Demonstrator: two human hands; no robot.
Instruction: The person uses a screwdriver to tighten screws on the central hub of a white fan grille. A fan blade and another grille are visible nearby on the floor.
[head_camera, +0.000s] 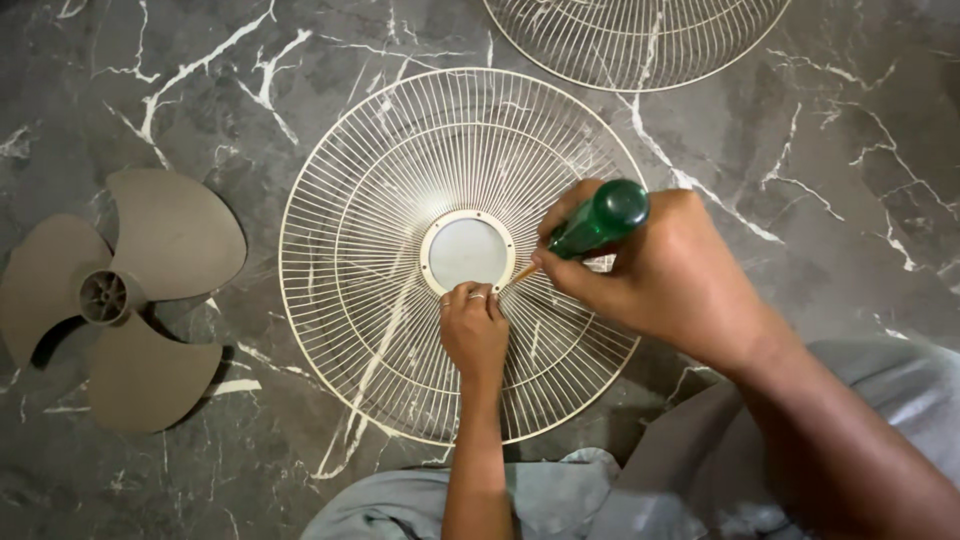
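A round, cream-white wire fan guard (400, 250) is laid flat on a dark marble floor (820, 150) with white veins, directly ahead of the person. At its middle a pale disc is framed by a flat ring (467, 251). The left hand (473, 328) is pressed onto the wires at the lower edge of that ring, its fingers curled narrowly and a ring worn on one finger; no object is enclosed by it. The forearm is extended straight up from the bottom of the view.

Just to the right, a screwdriver (590, 228) with a translucent green handle is gripped in the right hand (660, 270). Its long axis is slanted: the handle's butt is raised toward the upper right, and the shaft is directed down and left, so that the tip is brought to the ring's lower right edge, just beside the left hand's fingers. The right wrist is bent, the fingers are wrapped tightly round the handle, and the forearm enters from the lower right corner.

A grey three-bladed fan propeller (120, 295) is seen well apart on the left. A second wire guard (640, 40) is cut off by the top edge. Grey-blue clothing (560, 500) is seen below.
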